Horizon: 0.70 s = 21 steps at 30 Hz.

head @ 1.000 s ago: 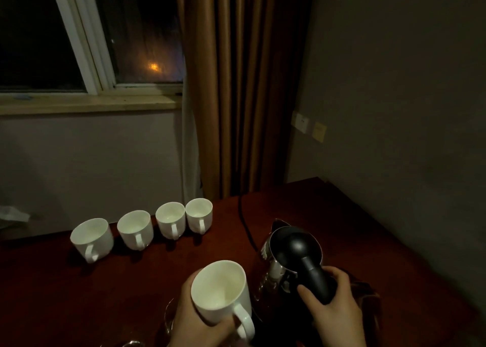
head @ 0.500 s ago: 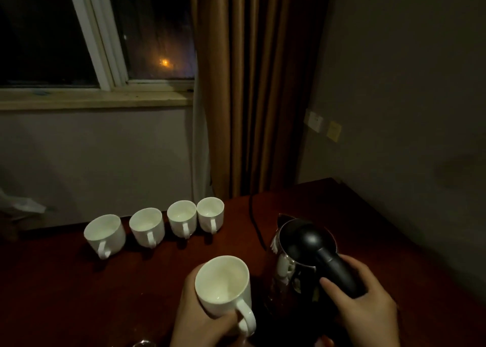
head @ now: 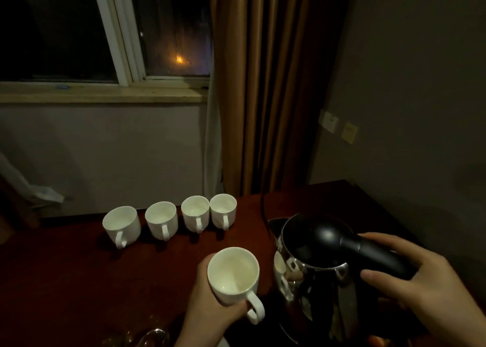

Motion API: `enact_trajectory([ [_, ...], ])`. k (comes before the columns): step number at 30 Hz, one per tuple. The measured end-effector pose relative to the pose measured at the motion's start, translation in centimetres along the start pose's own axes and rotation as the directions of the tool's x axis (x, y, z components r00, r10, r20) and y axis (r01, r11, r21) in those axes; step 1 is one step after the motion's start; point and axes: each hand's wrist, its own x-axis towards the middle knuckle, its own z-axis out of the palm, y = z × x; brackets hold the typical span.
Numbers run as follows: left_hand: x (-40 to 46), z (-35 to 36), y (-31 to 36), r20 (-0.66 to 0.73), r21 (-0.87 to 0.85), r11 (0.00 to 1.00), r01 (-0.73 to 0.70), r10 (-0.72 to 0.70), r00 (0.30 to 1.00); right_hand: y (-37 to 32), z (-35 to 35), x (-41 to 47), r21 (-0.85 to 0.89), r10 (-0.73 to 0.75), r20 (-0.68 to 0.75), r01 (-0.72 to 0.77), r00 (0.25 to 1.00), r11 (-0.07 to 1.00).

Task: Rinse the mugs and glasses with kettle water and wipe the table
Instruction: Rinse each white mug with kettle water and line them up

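your left hand (head: 210,312) wraps the body of a plain white ceramic mug (head: 232,274), fingers curled round its far side and thumb by the loop handle, and holds it upright just beside the kettle. your right hand (head: 410,278) grips the black plastic handle (head: 373,254) of the polished steel electric kettle (head: 313,273), thumb over the top and fingers curled under; the kettle stands upright at the near right of the dark red wooden table (head: 65,281).

the mug is likely light, stiff and brittle, with a smooth glaze that turns slippery once wet, so a full wrap round the body serves you better than a pinch on the loop. judge the kettle as the heavy piece, its weight depending on how full it is, and the steel wall may be hot; keep to the handle and tilt slowly so the spout (head: 274,222) clears the mug's rim.

four more white mugs (head: 168,222) stand in a row near the table's far edge, handles toward you. whether they hold water is hard to tell in this dim light, and so is the held mug's bottom. the kettle's base is cut off by the lower edge, its water level is hidden under the black lid, and its cord (head: 263,204) fades into the curtain's shadow. faint clear glassware (head: 147,336) shows at the bottom edge, too dark to count.
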Motion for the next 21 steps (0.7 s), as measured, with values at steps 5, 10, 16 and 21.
enact_trajectory([
  [5, -0.6, -0.5, -0.1, 0.033, 0.026, 1.000, 0.007, -0.008, 0.999, -1.7, -0.2, -0.5, -0.036, -0.010, 0.119, 0.014, 0.993, 0.999],
  [10, -1.3, -0.4, 0.7, 0.052, 0.086, 0.996, -0.009, 0.005, 0.999, -3.3, -0.2, -1.0, -0.156, -0.008, 0.214, 0.042, 0.977, 0.987],
  [16, -2.0, 0.0, 1.7, 0.050, 0.110, 0.994, -0.015, 0.009, 0.999, -5.0, 0.1, -1.1, -0.258, -0.037, 0.247, 0.102, 0.968, 0.961],
  [21, -2.5, -0.1, 0.9, 0.050, 0.150, 0.989, 0.017, -0.025, 0.998, -5.4, 0.3, -0.8, -0.256, 0.024, 0.313, 0.060, 0.949, 0.965],
])
